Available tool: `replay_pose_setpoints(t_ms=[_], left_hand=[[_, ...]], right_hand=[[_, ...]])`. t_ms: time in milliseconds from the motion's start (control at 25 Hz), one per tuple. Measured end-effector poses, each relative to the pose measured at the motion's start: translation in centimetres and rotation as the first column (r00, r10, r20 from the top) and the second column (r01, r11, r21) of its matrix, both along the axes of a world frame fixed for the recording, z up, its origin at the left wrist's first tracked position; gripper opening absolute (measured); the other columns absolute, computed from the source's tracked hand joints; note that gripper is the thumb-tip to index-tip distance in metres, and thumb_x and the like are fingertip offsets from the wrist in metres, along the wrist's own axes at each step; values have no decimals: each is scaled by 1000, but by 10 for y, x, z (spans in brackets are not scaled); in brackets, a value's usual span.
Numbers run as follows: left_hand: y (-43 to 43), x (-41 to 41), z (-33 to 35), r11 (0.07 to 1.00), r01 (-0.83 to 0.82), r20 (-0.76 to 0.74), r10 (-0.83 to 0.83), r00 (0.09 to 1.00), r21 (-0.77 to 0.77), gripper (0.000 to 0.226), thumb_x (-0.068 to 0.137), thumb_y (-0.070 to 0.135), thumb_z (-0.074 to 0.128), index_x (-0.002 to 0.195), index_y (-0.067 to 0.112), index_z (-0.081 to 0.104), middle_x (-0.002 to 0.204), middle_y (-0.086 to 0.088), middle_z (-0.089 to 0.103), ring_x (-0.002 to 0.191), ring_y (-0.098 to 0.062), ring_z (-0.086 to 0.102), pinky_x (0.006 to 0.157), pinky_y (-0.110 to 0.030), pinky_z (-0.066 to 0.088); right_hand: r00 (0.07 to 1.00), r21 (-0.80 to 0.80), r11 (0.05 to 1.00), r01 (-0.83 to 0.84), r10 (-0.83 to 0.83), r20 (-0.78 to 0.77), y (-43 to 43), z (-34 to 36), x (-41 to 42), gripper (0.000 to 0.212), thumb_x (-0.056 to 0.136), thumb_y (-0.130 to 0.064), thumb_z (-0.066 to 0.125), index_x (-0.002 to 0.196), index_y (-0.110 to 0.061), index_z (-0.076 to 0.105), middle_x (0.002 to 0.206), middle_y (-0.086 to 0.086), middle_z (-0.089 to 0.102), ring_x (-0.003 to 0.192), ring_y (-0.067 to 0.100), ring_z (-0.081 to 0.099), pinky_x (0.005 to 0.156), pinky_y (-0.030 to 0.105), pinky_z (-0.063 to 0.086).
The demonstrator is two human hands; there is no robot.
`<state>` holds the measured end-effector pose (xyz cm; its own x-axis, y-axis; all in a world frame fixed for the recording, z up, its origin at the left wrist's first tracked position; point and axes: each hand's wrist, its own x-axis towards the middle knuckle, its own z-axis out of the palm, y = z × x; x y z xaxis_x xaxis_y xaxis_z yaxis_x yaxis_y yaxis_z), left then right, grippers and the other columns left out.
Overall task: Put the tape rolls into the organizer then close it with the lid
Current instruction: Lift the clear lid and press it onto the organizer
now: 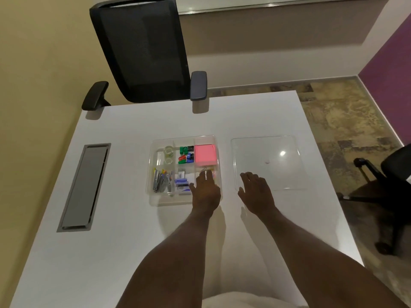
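White bench (pixel 138 218) spread wide, office chair (pixel 142 47) pushed in at the far edge, grey cable hatch (pixel 85 185) off to the left. Clear organizer (pixel 153 196) near the middle, open on top; clear lid (pixel 266 161) lying flat just to its right, apart from it. Two tape rolls (pixel 169 151) already sitting in the far-left compartment, pink sticky notes (pixel 205 154) and coloured clips (pixel 186 154) in the neighbouring ones. Left hand (pixel 205 192) resting over the organizer's near-right corner, fingers together and empty — right hand (pixel 255 192) laid on the lid's near-left corner, fingers (pixel 249 176) slightly spread, gripping nothing yet. Judging by this, only the closing left to do. Best done by pinching the lid at its near edge, lifting it level rather than dragging, carrying it left — then squaring all four corners over the rim before pressing down, with the left hand steadying the organizer so it cannot slide.
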<state>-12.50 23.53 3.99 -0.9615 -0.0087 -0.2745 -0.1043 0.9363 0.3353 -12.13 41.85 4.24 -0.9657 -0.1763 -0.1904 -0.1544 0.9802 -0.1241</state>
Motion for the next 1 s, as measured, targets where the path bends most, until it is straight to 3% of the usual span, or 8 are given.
replay_pose_setpoints(t_ms=[400,600,800,1000], left_hand=[[94,-57,-17,998,55,-1,-55,998,38,54,103,20,47,156,13,36,154,-8,43,143,-27,44,118,-49,32],[111,-88,-33,997,58,68,-61,996,48,51,103,17,47,153,8,40,153,-11,44,138,-32,46,109,-45,45],[116,-111,-44,992,-108,183,94,979,66,59,104,19,47,158,6,29,160,-13,33,146,-34,36,111,-50,45],[124,-126,-53,967,-246,269,221,938,66,56,101,19,50,152,1,33,151,-16,40,140,-34,40,107,-50,46]], right_hand=[[996,16,995,94,-94,-7,121,-22,-58,50,97,-29,51,143,-11,49,130,8,59,110,27,59,94,38,46],[973,22,973,228,-229,33,166,-42,-95,54,98,-40,52,143,-9,46,136,11,54,120,29,54,99,40,45],[909,-20,910,415,-414,53,192,-55,-120,56,95,-44,58,136,-7,47,134,16,53,121,34,52,98,47,45],[817,-47,822,568,-556,154,197,-65,-129,57,94,-47,59,131,-5,46,130,16,50,125,34,49,101,49,45]])
